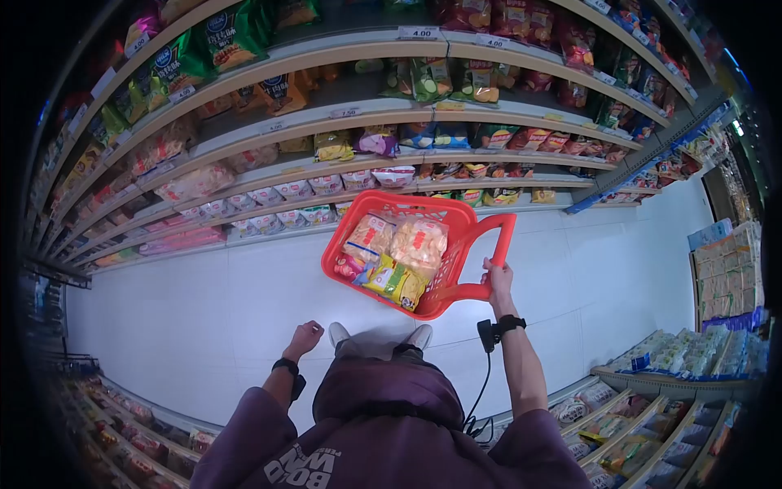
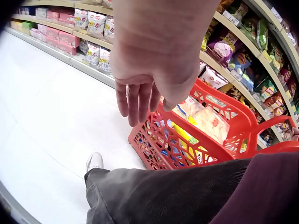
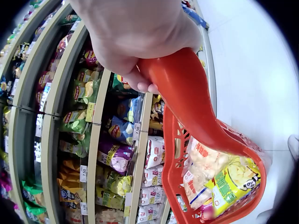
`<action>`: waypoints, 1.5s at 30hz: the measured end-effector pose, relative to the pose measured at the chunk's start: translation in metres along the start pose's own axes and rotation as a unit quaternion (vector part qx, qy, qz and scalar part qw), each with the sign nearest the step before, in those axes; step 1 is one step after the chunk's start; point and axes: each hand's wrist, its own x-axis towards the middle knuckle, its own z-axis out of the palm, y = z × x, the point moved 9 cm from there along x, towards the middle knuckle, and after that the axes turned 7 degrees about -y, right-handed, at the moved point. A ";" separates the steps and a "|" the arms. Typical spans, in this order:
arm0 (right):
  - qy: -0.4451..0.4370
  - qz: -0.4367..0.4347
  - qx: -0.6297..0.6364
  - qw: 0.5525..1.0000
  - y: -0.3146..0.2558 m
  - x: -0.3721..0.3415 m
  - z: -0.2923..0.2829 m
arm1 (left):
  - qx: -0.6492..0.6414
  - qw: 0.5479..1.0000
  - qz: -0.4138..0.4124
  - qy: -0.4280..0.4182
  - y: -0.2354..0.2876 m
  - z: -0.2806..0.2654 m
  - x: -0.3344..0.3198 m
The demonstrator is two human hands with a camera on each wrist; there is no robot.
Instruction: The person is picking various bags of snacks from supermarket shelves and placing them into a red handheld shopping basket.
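My right hand [image 1: 498,279] grips the handle [image 1: 507,236] of a red plastic shopping basket [image 1: 342,238], its fingers wrapped round the bar in the right wrist view. Inside the basket lie two clear bags of pale puffed snacks [image 1: 419,243] [image 3: 205,153], a yellow snack bag [image 1: 396,282] with a panda on it, and a small pink pack [image 1: 350,266]. My left hand [image 1: 305,336] hangs beside my body, left of the basket. In the left wrist view its fingers [image 2: 133,100] droop loosely with nothing in them, overlapping the basket's edge.
Long shelves [image 1: 358,110] of bagged snacks curve across the front, with price tags along their edges. White floor tiles [image 1: 204,310] run between them and lower racks [image 1: 635,424] behind me. A cardboard display [image 1: 727,273] stands at the right. My shoes [image 1: 338,332] are just behind the basket.
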 end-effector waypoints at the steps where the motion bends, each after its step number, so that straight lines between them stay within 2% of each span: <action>1: 0.000 0.009 -0.003 1.000 -0.008 0.002 -0.001 | 0.004 1.000 -0.005 0.006 -0.001 0.004 -0.007; 8: -0.006 0.014 -0.003 1.000 -0.041 0.033 -0.057 | -0.045 0.996 -0.080 0.000 -0.020 0.052 -0.060; 11: 0.004 0.014 -0.040 0.999 -0.053 0.043 -0.086 | -0.097 0.983 -0.159 -0.004 -0.046 0.079 -0.083; 14: 0.019 0.018 -0.071 0.997 -0.063 0.033 -0.104 | -0.125 0.971 -0.203 -0.037 -0.055 0.103 -0.109; 17: 0.018 0.020 -0.084 0.996 -0.061 0.022 -0.121 | -0.126 0.956 -0.238 -0.116 -0.071 0.136 -0.113; 20: 0.031 0.007 -0.122 0.992 -0.058 0.012 -0.130 | -0.027 0.949 -0.231 -0.213 -0.041 0.122 -0.098; 22: 0.032 0.004 -0.139 0.990 -0.055 0.015 -0.140 | -0.029 0.950 -0.223 -0.219 -0.044 0.117 -0.057; 23: 0.026 0.007 -0.145 0.989 -0.057 0.019 -0.139 | 0.002 0.961 -0.181 -0.209 -0.040 0.106 -0.027; 25: 0.018 0.001 -0.152 0.988 -0.066 0.034 -0.134 | 0.040 0.983 -0.100 -0.147 -0.006 0.069 0.041; 26: 0.010 -0.007 -0.169 0.985 -0.071 0.040 -0.126 | 0.074 0.989 -0.026 -0.123 0.012 0.050 0.079; 28: -0.004 -0.014 -0.205 0.979 -0.083 0.050 -0.114 | 0.136 0.990 0.044 -0.017 0.072 0.003 0.140; 32: -0.023 -0.019 -0.274 0.961 -0.113 0.071 -0.087 | 0.030 0.997 0.072 0.023 0.187 -0.055 0.213; 35: -0.037 -0.020 -0.315 0.948 -0.127 0.112 -0.076 | 0.006 0.992 0.123 0.036 0.250 -0.052 0.223; 37: -0.050 -0.026 -0.312 0.948 -0.126 0.134 -0.083 | 0.013 0.990 0.134 0.031 0.266 -0.043 0.214; 39: -0.058 -0.030 -0.320 0.945 -0.123 0.149 -0.095 | 0.027 0.992 0.122 0.017 0.269 -0.019 0.192; 40: -0.060 -0.027 -0.310 0.948 -0.125 0.152 -0.097 | 0.033 0.996 0.085 0.001 0.262 -0.008 0.177; 42: -0.061 -0.028 -0.303 0.951 -0.126 0.161 -0.105 | 0.061 0.998 0.012 -0.033 0.223 0.021 0.150; 45: -0.058 -0.039 -0.310 0.948 -0.139 0.174 -0.120 | 0.051 0.995 -0.085 -0.025 0.142 0.061 0.089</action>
